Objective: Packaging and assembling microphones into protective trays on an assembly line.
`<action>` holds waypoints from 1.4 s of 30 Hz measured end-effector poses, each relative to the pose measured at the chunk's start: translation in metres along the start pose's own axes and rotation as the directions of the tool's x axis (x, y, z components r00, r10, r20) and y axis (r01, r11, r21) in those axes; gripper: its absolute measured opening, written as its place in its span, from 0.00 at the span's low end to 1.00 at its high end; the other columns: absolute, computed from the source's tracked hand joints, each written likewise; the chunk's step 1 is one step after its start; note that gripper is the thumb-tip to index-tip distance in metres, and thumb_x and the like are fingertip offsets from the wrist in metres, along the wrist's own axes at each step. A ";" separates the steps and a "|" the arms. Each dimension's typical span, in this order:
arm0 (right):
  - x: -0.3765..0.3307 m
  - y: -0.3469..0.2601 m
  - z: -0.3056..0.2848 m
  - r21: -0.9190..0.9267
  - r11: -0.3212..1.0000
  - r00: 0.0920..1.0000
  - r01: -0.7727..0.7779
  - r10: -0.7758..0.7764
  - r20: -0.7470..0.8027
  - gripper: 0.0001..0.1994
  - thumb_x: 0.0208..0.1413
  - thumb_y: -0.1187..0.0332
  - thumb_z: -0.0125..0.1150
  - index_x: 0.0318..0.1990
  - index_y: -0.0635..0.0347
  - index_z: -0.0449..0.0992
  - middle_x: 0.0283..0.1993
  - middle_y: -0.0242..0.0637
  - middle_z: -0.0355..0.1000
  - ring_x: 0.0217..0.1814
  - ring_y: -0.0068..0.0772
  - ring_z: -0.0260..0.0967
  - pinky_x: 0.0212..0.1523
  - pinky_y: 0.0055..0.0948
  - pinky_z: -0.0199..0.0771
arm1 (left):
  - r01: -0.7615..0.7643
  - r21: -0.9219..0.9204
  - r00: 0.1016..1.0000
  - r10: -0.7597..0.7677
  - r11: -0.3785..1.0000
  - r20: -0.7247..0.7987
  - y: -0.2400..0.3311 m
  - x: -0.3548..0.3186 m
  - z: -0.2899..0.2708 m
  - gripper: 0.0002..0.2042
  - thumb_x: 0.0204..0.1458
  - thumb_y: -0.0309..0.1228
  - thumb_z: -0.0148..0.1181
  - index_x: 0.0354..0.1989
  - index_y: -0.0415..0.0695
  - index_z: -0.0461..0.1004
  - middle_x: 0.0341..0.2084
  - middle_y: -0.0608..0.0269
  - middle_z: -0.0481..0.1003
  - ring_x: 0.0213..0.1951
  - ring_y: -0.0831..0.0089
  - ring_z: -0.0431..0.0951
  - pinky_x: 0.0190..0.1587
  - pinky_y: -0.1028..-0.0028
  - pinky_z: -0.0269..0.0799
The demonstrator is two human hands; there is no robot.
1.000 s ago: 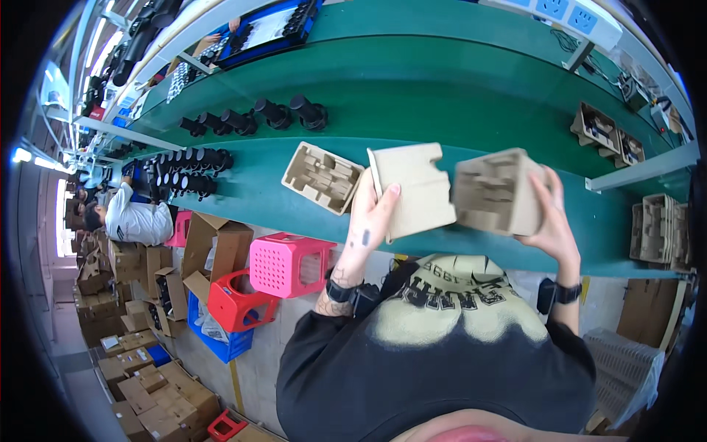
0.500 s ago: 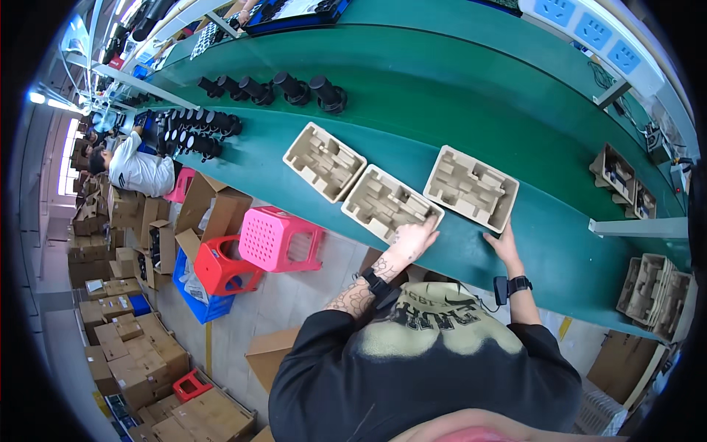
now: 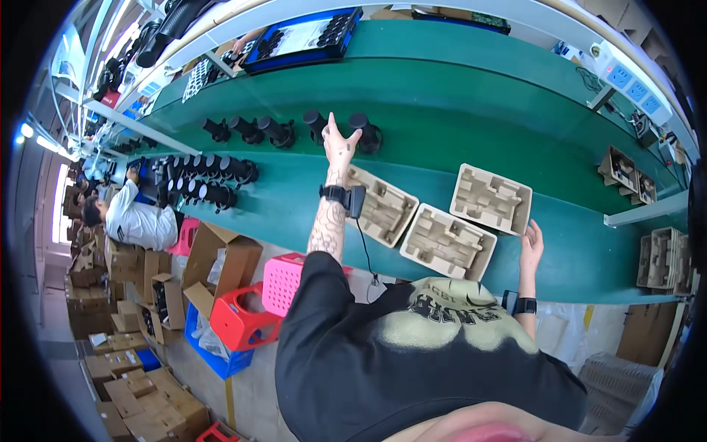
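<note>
Left hand [image 3: 340,149], fingers spread, among black cylinders [image 3: 367,134] toward the bench's [image 3: 578,258] far edge; right hand [image 3: 530,246], loosely uncurled (contact unclear from here), beside one of three beige trays [image 3: 492,200] nearer the front edge

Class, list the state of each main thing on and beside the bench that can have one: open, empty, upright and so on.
Left hand: open, fingers spread; contact unclear
Right hand: open, by the right tray's corner
Left tray: open side up, partly hidden
Middle tray: open side up, empty
Right tray: open side up, empty
Five black parts: upright, in a row
Box: flaps open
Blue crate: open, holding clear plastic
</note>
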State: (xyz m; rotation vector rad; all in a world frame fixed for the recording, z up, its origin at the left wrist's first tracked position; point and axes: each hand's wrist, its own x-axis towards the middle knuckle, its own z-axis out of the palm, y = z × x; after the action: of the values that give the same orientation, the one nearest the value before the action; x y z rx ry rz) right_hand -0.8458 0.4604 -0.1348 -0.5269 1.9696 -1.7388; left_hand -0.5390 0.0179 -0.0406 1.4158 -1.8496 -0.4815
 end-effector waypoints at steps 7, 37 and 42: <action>-0.027 -0.101 0.028 -0.611 0.764 0.942 0.206 -0.323 -0.086 0.25 0.50 0.75 0.56 0.59 0.60 0.66 0.60 0.46 0.65 0.62 0.40 0.61 0.62 0.37 0.58 | 0.026 0.047 0.915 -0.042 0.999 0.402 -0.006 0.031 0.016 0.35 0.40 0.40 0.69 0.57 0.47 0.59 0.55 0.37 0.63 0.51 0.44 0.71 0.48 0.56 0.69; -0.086 -0.299 0.173 0.424 0.803 0.711 0.419 -0.581 0.397 0.32 0.37 0.70 0.74 0.54 0.68 0.70 0.53 0.43 0.64 0.53 0.32 0.65 0.49 0.28 0.72 | 0.064 -0.971 0.946 0.296 0.231 0.133 0.122 -0.140 -0.199 0.43 0.32 0.38 0.78 0.52 0.47 0.52 0.46 0.48 0.69 0.48 0.60 0.72 0.49 0.65 0.72; -0.088 -0.294 0.168 0.443 0.795 0.705 0.414 -0.589 0.396 0.33 0.38 0.67 0.74 0.53 0.73 0.68 0.53 0.48 0.63 0.56 0.38 0.64 0.53 0.34 0.70 | -0.035 -0.984 0.888 0.458 0.176 0.050 0.112 -0.137 -0.199 0.41 0.32 0.30 0.78 0.51 0.49 0.52 0.48 0.36 0.67 0.51 0.50 0.71 0.53 0.55 0.69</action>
State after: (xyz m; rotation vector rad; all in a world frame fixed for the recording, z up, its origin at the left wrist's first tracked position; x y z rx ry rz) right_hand -0.6820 0.3349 0.1484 -1.3653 1.1759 -1.9063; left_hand -0.4493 0.2101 0.1208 0.0739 -1.3787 -1.4825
